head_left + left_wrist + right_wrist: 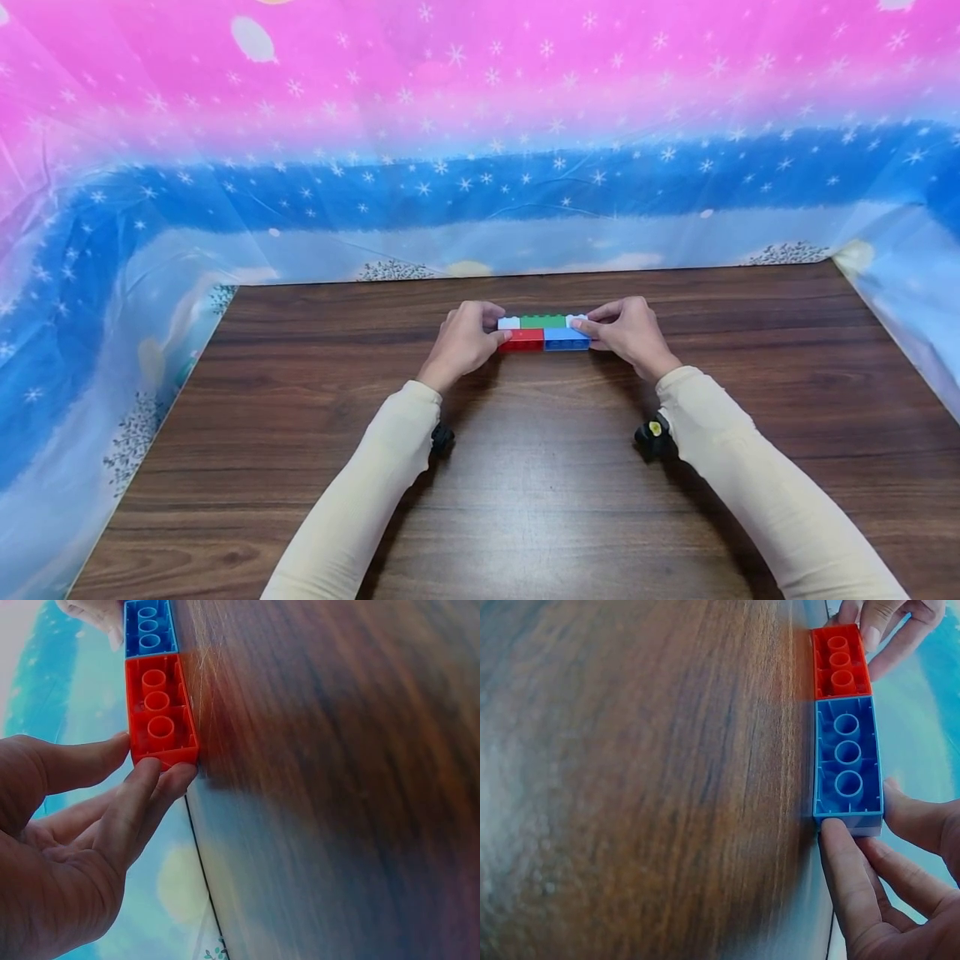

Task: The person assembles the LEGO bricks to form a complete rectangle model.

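A red toy building brick (527,341) and a blue toy building brick (564,341) stand end to end on their long sides, hollow undersides facing me. Behind their upper edge show a green brick (543,322) and a white piece (509,322) on its left, with more white on its right. My left hand (463,340) grips the row's left end; in the left wrist view its thumb and fingertips (150,769) press the end of the red brick. My right hand (633,337) holds the blue end, its index fingertip on the brick's end wall in the right wrist view.
The bricks are over the far half of a brown wood-grain table (517,467). A pink and blue snowflake cloth (450,183) hangs behind the table and along both sides. Small black cameras (656,437) sit at both cream-sleeved wrists.
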### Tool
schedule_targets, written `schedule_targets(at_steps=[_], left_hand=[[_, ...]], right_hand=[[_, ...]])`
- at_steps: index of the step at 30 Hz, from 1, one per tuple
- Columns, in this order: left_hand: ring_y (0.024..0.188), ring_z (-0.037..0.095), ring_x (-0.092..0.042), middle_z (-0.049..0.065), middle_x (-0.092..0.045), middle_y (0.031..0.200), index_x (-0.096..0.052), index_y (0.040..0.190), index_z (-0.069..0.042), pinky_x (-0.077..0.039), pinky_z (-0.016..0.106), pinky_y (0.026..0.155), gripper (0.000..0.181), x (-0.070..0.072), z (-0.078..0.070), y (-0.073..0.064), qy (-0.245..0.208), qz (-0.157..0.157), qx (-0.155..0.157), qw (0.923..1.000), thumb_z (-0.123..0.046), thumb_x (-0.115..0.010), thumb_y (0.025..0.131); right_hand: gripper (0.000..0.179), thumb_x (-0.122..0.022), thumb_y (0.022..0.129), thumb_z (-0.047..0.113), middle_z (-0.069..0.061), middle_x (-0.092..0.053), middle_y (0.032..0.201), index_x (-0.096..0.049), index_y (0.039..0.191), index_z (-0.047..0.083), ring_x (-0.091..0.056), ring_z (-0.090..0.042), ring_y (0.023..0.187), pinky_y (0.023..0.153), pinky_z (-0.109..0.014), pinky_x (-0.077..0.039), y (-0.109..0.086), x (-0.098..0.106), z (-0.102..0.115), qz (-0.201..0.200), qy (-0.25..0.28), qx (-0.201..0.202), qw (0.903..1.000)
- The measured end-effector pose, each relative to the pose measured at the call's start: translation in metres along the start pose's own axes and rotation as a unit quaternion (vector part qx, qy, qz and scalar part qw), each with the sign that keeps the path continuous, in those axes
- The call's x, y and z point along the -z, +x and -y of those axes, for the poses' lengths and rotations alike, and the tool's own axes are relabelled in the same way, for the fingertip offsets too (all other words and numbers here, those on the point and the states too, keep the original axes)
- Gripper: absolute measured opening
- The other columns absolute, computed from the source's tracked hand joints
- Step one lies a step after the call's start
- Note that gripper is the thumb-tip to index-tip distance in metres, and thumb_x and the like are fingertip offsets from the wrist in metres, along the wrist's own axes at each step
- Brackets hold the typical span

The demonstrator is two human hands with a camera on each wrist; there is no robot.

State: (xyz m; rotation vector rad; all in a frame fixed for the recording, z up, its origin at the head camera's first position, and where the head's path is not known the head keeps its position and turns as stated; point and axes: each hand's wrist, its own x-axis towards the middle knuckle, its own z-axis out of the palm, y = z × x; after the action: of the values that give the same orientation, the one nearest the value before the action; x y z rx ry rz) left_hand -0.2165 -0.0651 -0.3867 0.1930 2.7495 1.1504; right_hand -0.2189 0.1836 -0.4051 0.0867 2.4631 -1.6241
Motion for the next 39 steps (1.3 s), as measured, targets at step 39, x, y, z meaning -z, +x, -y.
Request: schedule_targets(at_steps=[39], left_hand=[[0.117,0.023,-0.063,0.011,-0.068,0.126,-0.068,0.131,-0.006,-0.047,0.042,0.103,0.036,-0.0002,0.0000,0.0001,0.002,0.002,0.009,1.0000,-0.016,-0.072,0.096]], right_hand=[[0.039,-0.073,0.096,0.020,-0.025,-0.062,0.124,-0.068,0.123,-0.008,-0.071,-0.030,0.102,0.078,-0.031,-0.058,0.0012,-0.0002,-0.0006,0.000,-0.010,-0.006,0.9999]])
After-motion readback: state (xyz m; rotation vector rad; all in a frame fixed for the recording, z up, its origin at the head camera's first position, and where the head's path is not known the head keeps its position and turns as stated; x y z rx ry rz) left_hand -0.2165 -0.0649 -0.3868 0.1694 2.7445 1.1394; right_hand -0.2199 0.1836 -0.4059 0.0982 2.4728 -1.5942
